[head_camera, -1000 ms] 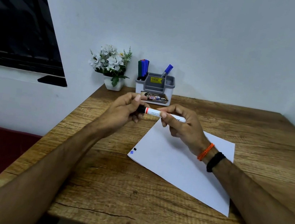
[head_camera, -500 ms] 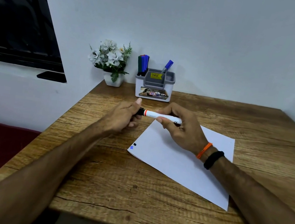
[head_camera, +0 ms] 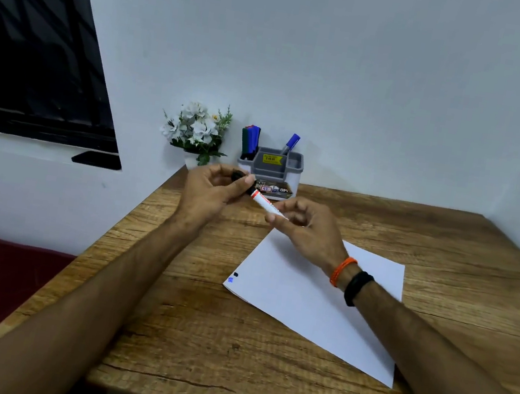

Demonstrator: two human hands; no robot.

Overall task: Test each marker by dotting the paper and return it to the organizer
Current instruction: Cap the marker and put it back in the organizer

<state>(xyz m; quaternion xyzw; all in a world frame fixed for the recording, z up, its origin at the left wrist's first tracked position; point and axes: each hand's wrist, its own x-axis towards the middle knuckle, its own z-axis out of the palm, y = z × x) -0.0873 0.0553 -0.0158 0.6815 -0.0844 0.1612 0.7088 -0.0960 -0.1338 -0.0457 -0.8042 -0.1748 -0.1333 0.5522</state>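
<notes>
Both hands have lifted, marker [head_camera: 266, 203] now tilted up-left, in front of the organizer [head_camera: 272, 172]. Left hand [head_camera: 209, 193] fingers pinch the black cap end; right hand [head_camera: 307, 230] fingers pinch the white barrel. Paper [head_camera: 311, 301] lies on the wooden surface [head_camera: 259, 380] nearer than the organizer, with a black dot [head_camera: 235, 274] and a blue dot [head_camera: 230, 280] at its left corner. Blue and green markers [head_camera: 250, 140] stand in the organizer; flower pot [head_camera: 197, 136] just left.
</notes>
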